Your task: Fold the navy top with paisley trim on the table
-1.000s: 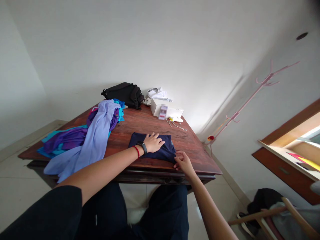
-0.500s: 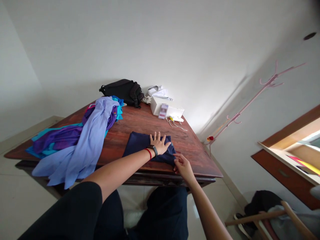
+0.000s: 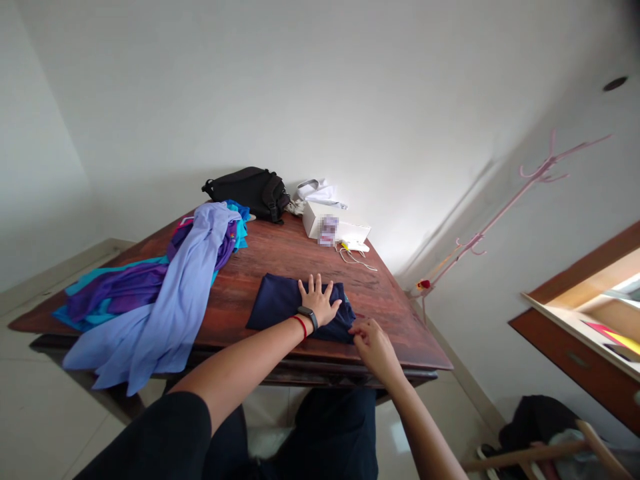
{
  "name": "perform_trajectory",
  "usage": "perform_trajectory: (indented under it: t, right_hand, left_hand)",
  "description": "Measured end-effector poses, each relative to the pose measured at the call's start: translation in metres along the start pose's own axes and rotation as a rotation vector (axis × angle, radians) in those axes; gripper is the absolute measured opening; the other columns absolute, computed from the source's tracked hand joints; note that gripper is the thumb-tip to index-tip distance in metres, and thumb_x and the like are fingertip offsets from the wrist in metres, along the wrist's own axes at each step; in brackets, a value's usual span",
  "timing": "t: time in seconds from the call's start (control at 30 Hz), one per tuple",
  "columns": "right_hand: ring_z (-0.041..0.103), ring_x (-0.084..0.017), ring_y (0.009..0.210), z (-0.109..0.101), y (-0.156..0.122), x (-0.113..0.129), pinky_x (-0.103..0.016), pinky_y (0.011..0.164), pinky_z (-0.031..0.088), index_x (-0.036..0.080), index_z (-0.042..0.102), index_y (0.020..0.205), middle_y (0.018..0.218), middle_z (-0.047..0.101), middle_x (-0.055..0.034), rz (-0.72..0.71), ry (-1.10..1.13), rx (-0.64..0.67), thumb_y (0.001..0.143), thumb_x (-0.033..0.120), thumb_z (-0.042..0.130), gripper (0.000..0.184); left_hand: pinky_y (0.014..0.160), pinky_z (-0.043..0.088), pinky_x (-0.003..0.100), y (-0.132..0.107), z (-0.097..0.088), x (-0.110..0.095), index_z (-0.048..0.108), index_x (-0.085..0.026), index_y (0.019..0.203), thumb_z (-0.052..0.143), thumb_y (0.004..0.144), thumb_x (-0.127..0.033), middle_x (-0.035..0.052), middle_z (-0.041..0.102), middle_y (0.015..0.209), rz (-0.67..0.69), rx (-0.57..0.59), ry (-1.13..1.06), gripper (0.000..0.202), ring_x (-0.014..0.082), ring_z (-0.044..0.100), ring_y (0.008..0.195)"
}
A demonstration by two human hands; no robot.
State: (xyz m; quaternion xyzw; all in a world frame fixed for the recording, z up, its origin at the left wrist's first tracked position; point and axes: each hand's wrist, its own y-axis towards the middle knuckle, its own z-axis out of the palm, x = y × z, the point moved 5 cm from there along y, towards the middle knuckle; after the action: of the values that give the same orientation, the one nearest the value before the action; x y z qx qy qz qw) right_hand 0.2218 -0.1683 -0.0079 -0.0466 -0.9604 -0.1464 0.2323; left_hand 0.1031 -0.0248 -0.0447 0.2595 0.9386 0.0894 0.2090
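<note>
A folded dark navy garment (image 3: 273,303) lies near the front edge of the wooden table (image 3: 280,250). My left hand (image 3: 319,303) rests flat on top of it with fingers spread; a black band and a red cord circle that wrist. At the garment's right edge, my right hand (image 3: 371,341) pinches the cloth between thumb and fingers. What kind of garment it is, the folds do not show.
To the left lies a heap of purple and blue clothes under a light lavender garment (image 3: 193,273), hanging over the front edge. A black bag (image 3: 245,190), a white box (image 3: 313,220) and a white cable (image 3: 360,261) sit behind. A pink coat stand (image 3: 505,207) leans rightward in view.
The view has tilted slightly up, so everything sits lower. My left hand stays flat on the garment. My right hand's fingers have closed more tightly at its right edge, drawing slightly right.
</note>
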Motion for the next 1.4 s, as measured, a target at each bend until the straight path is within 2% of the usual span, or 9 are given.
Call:
perform_trajectory:
  t: [0.2,0.37,0.47,0.6,0.73,0.97,1.2,1.3,1.4]
  right_hand:
    - [0.051,-0.028,0.129,0.014,0.046,0.041,-0.044,0.111,0.039,0.018,0.063,0.127,0.137,0.056,-0.0149,-0.166,0.044,-0.138,0.095,0.040,0.046,0.042]
    - [0.023,-0.029,0.152,0.074,0.067,0.043,-0.050,0.121,0.023,0.017,0.047,0.148,0.162,0.030,-0.0138,-0.043,0.065,0.047,0.099,0.055,0.033,0.063]
    - [0.008,-0.026,0.155,0.089,0.067,0.034,-0.049,0.124,0.013,0.017,0.033,0.156,0.168,0.014,-0.0091,-0.007,0.056,0.090,0.099,0.064,0.022,0.075]
    - [0.006,-0.023,0.155,0.088,0.065,0.025,-0.045,0.125,0.011,0.018,0.020,0.160,0.168,0.012,-0.0071,0.036,0.022,0.123,0.100,0.064,0.016,0.076]
    - [0.005,-0.025,0.155,0.087,0.064,0.019,-0.046,0.124,0.013,0.025,0.022,0.160,0.167,0.015,-0.0022,0.132,-0.150,0.182,0.102,0.056,0.021,0.065]
    - [0.003,-0.035,0.154,0.081,0.062,0.016,-0.064,0.118,0.017,0.039,0.017,0.159,0.168,0.010,0.0061,0.250,-0.314,0.199,0.098,0.061,0.031,0.066]
    - [0.003,-0.035,0.154,0.080,0.060,0.018,-0.065,0.117,0.016,0.039,0.017,0.159,0.168,0.010,0.0047,0.255,-0.299,0.205,0.098,0.062,0.029,0.066]
    - [0.001,-0.039,0.154,0.078,0.058,0.022,-0.072,0.114,0.013,0.034,0.022,0.159,0.169,0.009,-0.0019,0.234,-0.289,0.195,0.097,0.063,0.030,0.069]
    - [-0.001,-0.041,0.153,0.072,0.061,0.032,-0.071,0.115,0.010,0.026,0.033,0.156,0.169,0.006,-0.0059,0.175,-0.294,0.155,0.096,0.061,0.036,0.069]
  left_hand:
    - [0.108,0.001,0.079,0.000,0.005,0.003,0.034,-0.038,0.155,0.049,0.087,-0.070,0.0109,0.020,0.166,0.014,-0.007,-0.015,0.077,0.0522,0.004,0.149]
    - [0.112,0.005,0.076,0.006,0.019,0.009,0.033,-0.036,0.156,0.034,0.100,-0.048,0.0071,0.019,0.167,0.018,0.041,0.046,0.057,0.0454,0.009,0.151]
    - [0.114,0.007,0.074,0.009,0.021,0.011,0.033,-0.034,0.157,0.035,0.100,-0.048,0.0070,0.021,0.166,0.035,0.044,0.044,0.058,0.0418,0.012,0.151]
    - [0.118,0.012,0.067,0.007,0.012,0.017,0.032,-0.021,0.158,0.037,0.100,-0.047,0.0152,0.026,0.163,0.099,0.040,0.030,0.064,0.0393,0.021,0.150]
    - [0.121,0.017,0.054,-0.001,-0.005,0.031,0.039,-0.023,0.154,0.035,0.101,-0.042,0.0122,0.036,0.160,0.175,0.023,0.027,0.057,0.0306,0.029,0.148]
    - [0.118,0.016,0.059,-0.011,-0.032,0.088,0.048,-0.025,0.149,0.036,0.099,-0.058,0.0134,0.041,0.157,0.081,-0.019,0.070,0.061,0.0384,0.034,0.144]
    - [0.115,0.020,0.063,-0.012,-0.051,0.141,0.047,-0.028,0.150,0.033,0.097,-0.066,0.0127,0.037,0.159,-0.005,0.021,0.092,0.066,0.0403,0.030,0.146]
    - [0.115,0.018,0.065,-0.019,-0.059,0.147,0.046,-0.026,0.151,0.034,0.097,-0.065,0.0133,0.033,0.161,-0.035,0.021,0.097,0.067,0.0440,0.023,0.148]
    - [0.118,0.009,0.063,-0.029,-0.065,0.128,0.046,-0.023,0.151,0.032,0.098,-0.065,0.0123,0.026,0.164,0.019,0.007,0.095,0.069,0.0428,0.011,0.151]
